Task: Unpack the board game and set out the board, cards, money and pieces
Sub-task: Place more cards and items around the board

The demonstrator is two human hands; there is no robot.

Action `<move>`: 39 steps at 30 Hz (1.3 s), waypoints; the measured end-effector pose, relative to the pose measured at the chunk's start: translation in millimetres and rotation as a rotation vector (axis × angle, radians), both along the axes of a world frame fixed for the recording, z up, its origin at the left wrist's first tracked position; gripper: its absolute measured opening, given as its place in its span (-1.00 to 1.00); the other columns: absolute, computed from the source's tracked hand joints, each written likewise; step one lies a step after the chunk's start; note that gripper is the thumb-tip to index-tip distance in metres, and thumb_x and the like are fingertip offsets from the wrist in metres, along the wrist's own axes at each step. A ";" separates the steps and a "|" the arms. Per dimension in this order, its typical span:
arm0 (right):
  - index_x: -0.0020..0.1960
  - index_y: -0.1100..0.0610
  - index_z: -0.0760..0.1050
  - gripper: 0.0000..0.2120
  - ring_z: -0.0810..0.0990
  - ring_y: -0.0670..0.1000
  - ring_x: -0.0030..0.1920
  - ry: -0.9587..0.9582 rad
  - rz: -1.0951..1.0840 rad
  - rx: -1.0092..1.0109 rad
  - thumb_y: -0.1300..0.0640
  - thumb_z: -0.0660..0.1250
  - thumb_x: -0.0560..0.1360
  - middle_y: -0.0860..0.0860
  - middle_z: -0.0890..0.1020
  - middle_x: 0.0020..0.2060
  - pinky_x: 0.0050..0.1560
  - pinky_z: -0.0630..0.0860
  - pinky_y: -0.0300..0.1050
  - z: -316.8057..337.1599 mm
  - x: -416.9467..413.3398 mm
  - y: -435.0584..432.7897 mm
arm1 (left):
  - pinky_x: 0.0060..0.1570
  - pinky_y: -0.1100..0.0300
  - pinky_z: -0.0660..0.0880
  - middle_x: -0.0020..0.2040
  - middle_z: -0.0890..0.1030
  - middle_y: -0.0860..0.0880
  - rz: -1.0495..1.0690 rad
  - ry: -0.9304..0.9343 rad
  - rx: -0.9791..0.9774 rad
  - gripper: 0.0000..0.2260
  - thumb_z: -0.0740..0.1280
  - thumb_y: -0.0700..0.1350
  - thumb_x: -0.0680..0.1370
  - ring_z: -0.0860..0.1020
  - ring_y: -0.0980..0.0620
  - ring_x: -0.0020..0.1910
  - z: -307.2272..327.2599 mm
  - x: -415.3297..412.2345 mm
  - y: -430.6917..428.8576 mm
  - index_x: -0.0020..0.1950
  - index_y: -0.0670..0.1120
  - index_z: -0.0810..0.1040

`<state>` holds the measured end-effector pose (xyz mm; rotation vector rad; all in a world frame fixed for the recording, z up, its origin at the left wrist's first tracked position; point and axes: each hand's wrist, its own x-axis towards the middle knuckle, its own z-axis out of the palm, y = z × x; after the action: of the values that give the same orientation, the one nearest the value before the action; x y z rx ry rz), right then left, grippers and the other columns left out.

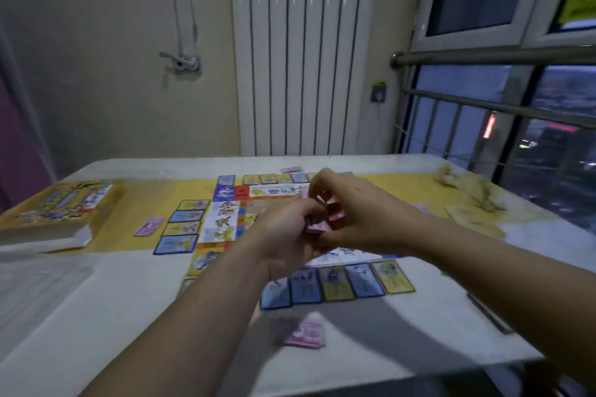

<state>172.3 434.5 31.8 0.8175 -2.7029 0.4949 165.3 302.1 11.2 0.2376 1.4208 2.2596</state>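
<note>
Left hand (288,232) and right hand (361,213) are both curled, pinching a small wad of pink/red paper notes (322,217) btwn them, above the board (225,219). Flat rectangular cards (338,284) line the board's edges. A 2nd pink note stack (306,335) lies on the white bench (96,316), blurred. Board centre is hidden by the hands; print on the notes unreadable.

1. Just two arms in shot, really: the left forearm (180,325) and right forearm (483,264) are both bare all the way to the frame edge.
2. The left hand (285,235) and right hand (359,211) are bare too.
3. It's all a bit motion-blurred, so finer detail can't be made out.
</note>
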 end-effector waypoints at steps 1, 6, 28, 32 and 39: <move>0.06 0.06 0.36 -0.61 0.44 -0.03 -0.10 0.009 -0.018 -0.007 0.11 0.47 0.33 -0.04 0.49 -0.08 -0.11 0.46 -0.06 1.8 5.1 13.8 | -0.38 0.23 0.40 -0.33 0.60 -0.04 -0.030 0.000 0.003 -0.79 0.03 -0.36 0.56 0.55 0.09 -0.52 0.3 2.2 13.0 -0.07 -0.14 0.41; 0.11 0.04 0.36 -0.51 0.48 -0.10 -0.04 -0.055 -0.120 -0.001 0.01 0.53 0.31 -0.08 0.53 -0.01 -0.03 0.43 -0.19 13.3 31.8 76.1 | -0.33 0.20 0.42 -0.21 0.49 -0.08 -0.083 0.095 -0.078 -0.76 0.05 -0.40 0.54 0.51 0.08 -0.44 -3.3 9.8 79.5 -0.04 -0.14 0.43; 0.01 0.06 0.51 -0.81 0.58 -0.08 -0.18 -0.799 -0.529 -0.116 0.30 0.35 0.49 -0.02 0.57 -0.13 -0.25 0.50 -0.33 -48.9 34.5 249.1 | -0.01 0.29 0.34 0.11 0.47 0.10 -0.250 1.085 -1.067 -0.68 0.15 -0.24 0.58 0.45 0.15 0.06 -68.8 15.5 181.7 0.11 0.12 0.55; 0.09 0.02 0.53 -0.79 0.51 -0.11 -0.13 -0.654 -0.537 0.071 0.20 0.38 0.48 -0.15 0.53 -0.16 -0.18 0.43 -0.31 -62.7 30.0 242.7 | 0.11 0.25 0.34 0.17 0.45 0.10 -0.289 1.186 -1.112 -0.69 0.16 -0.22 0.58 0.41 0.13 0.16 -74.7 14.4 185.5 0.12 0.12 0.57; 0.14 0.03 0.53 -0.74 0.44 -0.09 -0.07 -0.451 -0.524 0.179 0.16 0.41 0.46 -0.14 0.45 -0.10 -0.17 0.33 -0.30 -73.3 34.0 235.6 | 0.20 0.13 0.34 0.23 0.43 0.07 -0.350 1.261 -1.159 -0.69 0.15 -0.20 0.58 0.36 0.07 0.22 -76.0 15.5 198.0 0.19 0.09 0.57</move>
<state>206.3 670.1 -41.6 -0.0020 -3.2408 0.3454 180.8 500.1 -64.7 1.4544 2.6558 0.5592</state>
